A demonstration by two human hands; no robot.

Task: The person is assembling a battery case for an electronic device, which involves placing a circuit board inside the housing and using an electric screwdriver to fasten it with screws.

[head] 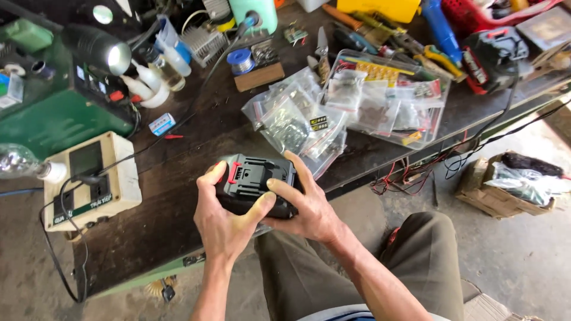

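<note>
A black power-tool battery pack (253, 181) with a red latch sits between both my hands, just above the near edge of the dark wooden workbench (166, 202). My left hand (223, 223) grips its left side, thumb across the lower front. My right hand (306, 205) wraps the right side, fingers over the top. The pack's underside is hidden by my palms.
Several clear zip bags of small parts (297, 119) lie right behind the pack, beside a clear plastic tray (389, 101). A cream socket box (89, 181) and green machine (53, 101) stand at left. Hand tools and a black-red battery pack (493, 56) lie at back right. A cardboard box (511, 187) sits on the floor.
</note>
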